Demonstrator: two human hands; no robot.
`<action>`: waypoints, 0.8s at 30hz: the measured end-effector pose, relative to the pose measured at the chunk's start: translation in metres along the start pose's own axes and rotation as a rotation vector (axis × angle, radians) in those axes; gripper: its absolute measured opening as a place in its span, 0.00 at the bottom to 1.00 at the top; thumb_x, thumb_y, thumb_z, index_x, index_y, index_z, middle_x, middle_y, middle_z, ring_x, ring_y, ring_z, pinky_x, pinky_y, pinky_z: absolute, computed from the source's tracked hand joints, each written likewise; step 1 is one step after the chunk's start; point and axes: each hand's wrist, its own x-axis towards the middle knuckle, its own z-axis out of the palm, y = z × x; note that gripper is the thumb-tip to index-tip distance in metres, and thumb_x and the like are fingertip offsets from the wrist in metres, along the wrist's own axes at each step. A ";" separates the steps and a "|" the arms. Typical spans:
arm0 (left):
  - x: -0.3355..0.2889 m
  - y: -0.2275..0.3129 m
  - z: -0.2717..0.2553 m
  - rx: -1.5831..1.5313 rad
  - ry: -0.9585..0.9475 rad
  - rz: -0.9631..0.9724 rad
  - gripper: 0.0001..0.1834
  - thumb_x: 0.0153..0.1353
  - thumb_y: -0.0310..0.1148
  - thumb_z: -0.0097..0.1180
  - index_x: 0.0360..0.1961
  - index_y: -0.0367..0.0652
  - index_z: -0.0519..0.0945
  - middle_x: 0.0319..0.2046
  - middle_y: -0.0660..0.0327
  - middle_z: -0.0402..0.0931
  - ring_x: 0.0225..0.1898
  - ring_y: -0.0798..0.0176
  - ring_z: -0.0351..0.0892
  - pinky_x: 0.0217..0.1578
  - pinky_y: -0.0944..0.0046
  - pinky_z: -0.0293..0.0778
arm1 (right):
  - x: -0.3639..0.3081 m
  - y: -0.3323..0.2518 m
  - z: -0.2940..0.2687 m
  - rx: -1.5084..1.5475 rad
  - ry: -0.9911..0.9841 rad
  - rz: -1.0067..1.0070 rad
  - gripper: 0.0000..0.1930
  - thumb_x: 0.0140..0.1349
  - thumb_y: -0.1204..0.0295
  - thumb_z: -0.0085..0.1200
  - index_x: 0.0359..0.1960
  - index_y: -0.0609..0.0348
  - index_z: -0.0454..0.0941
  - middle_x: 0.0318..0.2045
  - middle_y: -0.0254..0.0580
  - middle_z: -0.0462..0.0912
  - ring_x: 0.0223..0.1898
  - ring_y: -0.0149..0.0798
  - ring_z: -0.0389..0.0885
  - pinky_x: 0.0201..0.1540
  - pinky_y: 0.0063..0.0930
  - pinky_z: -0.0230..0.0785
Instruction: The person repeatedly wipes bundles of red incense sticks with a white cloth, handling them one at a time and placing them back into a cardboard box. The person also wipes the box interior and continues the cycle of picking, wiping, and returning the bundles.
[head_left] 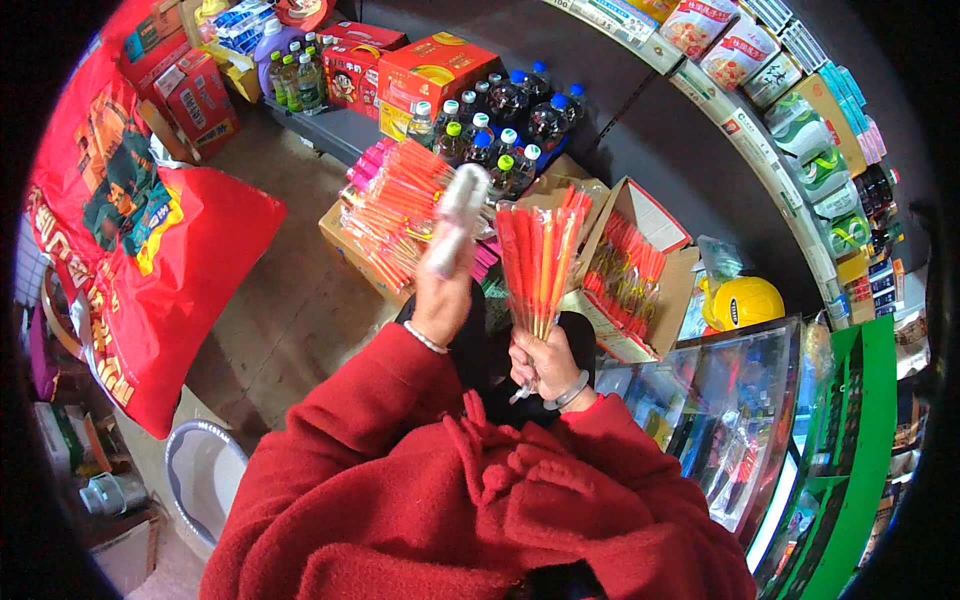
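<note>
My left hand (443, 303), with a beaded bracelet at the wrist, is closed around a whitish, long, blurred object (458, 215) whose kind I cannot make out. My right hand (543, 362) grips the lower stems of a clear-wrapped bundle of red and orange sticks (538, 255), held upright. They look like candles on thin stems. Behind my left hand, a heap of similar wrapped red-orange bundles (392, 205) lies on a cardboard box (350, 245). To the right of my right hand stands an open carton (672, 290) containing more red sticks with yellow parts (625, 270).
Dark bottles (510, 100) and red cartons (440, 65) stand on a low ledge ahead. Large red bags (200, 250) bulge at the left, above a grey basin (205, 470). A yellow hard hat (748, 303) and a glass case (740, 400) are at the right, below curved shelves.
</note>
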 end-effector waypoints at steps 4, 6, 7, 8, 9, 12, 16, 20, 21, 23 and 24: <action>-0.008 0.002 0.018 0.879 -0.302 0.622 0.30 0.59 0.36 0.58 0.64 0.51 0.71 0.68 0.51 0.61 0.69 0.38 0.56 0.65 0.35 0.51 | -0.005 0.002 0.016 -0.055 0.007 -0.024 0.04 0.58 0.79 0.53 0.33 0.58 0.71 0.16 0.29 0.67 0.10 0.24 0.63 0.13 0.24 0.63; -0.017 0.004 0.024 0.984 -0.465 0.542 0.31 0.57 0.40 0.59 0.65 0.55 0.71 0.69 0.54 0.59 0.71 0.41 0.54 0.65 0.34 0.49 | -0.009 -0.003 0.024 -0.005 -0.026 -0.018 0.05 0.57 0.81 0.52 0.32 0.58 0.70 0.15 0.30 0.67 0.09 0.25 0.64 0.12 0.24 0.62; -0.019 0.006 0.026 0.995 -0.507 0.516 0.31 0.59 0.41 0.58 0.65 0.55 0.71 0.70 0.54 0.59 0.72 0.41 0.52 0.66 0.34 0.47 | -0.010 -0.003 0.022 0.000 -0.034 -0.015 0.05 0.56 0.82 0.52 0.32 0.59 0.70 0.15 0.30 0.68 0.09 0.25 0.64 0.12 0.24 0.62; -0.020 0.004 0.025 1.012 -0.531 0.520 0.30 0.60 0.43 0.57 0.65 0.55 0.70 0.70 0.54 0.58 0.72 0.41 0.52 0.66 0.33 0.46 | -0.010 -0.003 0.019 0.005 -0.041 -0.012 0.06 0.56 0.82 0.51 0.32 0.59 0.70 0.15 0.31 0.68 0.09 0.25 0.64 0.12 0.24 0.62; -0.021 0.006 0.025 1.000 -0.549 0.520 0.30 0.60 0.43 0.57 0.65 0.55 0.70 0.70 0.54 0.58 0.72 0.41 0.52 0.66 0.32 0.46 | -0.011 -0.003 0.017 0.009 -0.048 -0.010 0.06 0.56 0.83 0.50 0.33 0.59 0.69 0.15 0.31 0.68 0.09 0.25 0.64 0.12 0.24 0.62; -0.023 0.010 0.024 0.969 -0.601 0.525 0.30 0.60 0.43 0.56 0.65 0.55 0.71 0.71 0.54 0.57 0.72 0.40 0.52 0.65 0.30 0.45 | -0.013 -0.005 0.019 0.036 -0.051 -0.051 0.08 0.54 0.85 0.48 0.34 0.60 0.69 0.15 0.32 0.68 0.09 0.26 0.65 0.12 0.24 0.61; -0.029 0.006 0.019 0.936 -0.645 0.544 0.36 0.54 0.41 0.60 0.67 0.56 0.68 0.71 0.57 0.58 0.72 0.41 0.52 0.65 0.28 0.46 | -0.011 -0.005 0.013 0.051 -0.055 -0.047 0.11 0.53 0.86 0.46 0.37 0.60 0.69 0.17 0.34 0.69 0.09 0.27 0.66 0.11 0.24 0.61; -0.032 0.004 0.013 0.865 -0.681 0.515 0.31 0.57 0.38 0.59 0.64 0.55 0.71 0.71 0.58 0.59 0.73 0.42 0.49 0.65 0.27 0.44 | -0.015 -0.011 0.017 0.064 -0.039 -0.052 0.13 0.52 0.87 0.46 0.40 0.61 0.70 0.18 0.35 0.71 0.09 0.27 0.66 0.11 0.24 0.61; -0.033 0.005 0.011 0.854 -0.682 0.510 0.31 0.56 0.38 0.60 0.64 0.55 0.72 0.70 0.58 0.59 0.73 0.42 0.50 0.66 0.29 0.44 | -0.015 -0.012 0.016 0.058 -0.049 -0.046 0.14 0.52 0.87 0.46 0.40 0.62 0.70 0.18 0.35 0.72 0.09 0.27 0.66 0.11 0.25 0.62; -0.035 0.006 0.008 0.832 -0.681 0.500 0.32 0.55 0.36 0.61 0.64 0.53 0.72 0.70 0.58 0.60 0.72 0.41 0.51 0.67 0.31 0.45 | -0.015 -0.014 0.016 0.061 -0.067 -0.045 0.14 0.52 0.86 0.47 0.41 0.61 0.71 0.19 0.35 0.72 0.09 0.27 0.66 0.12 0.24 0.62; -0.038 0.001 0.004 0.739 -0.655 0.470 0.31 0.56 0.35 0.61 0.63 0.53 0.72 0.69 0.57 0.62 0.72 0.41 0.53 0.67 0.33 0.46 | -0.015 -0.015 0.016 0.063 -0.077 -0.044 0.14 0.52 0.86 0.48 0.42 0.61 0.71 0.19 0.35 0.73 0.09 0.27 0.66 0.12 0.24 0.62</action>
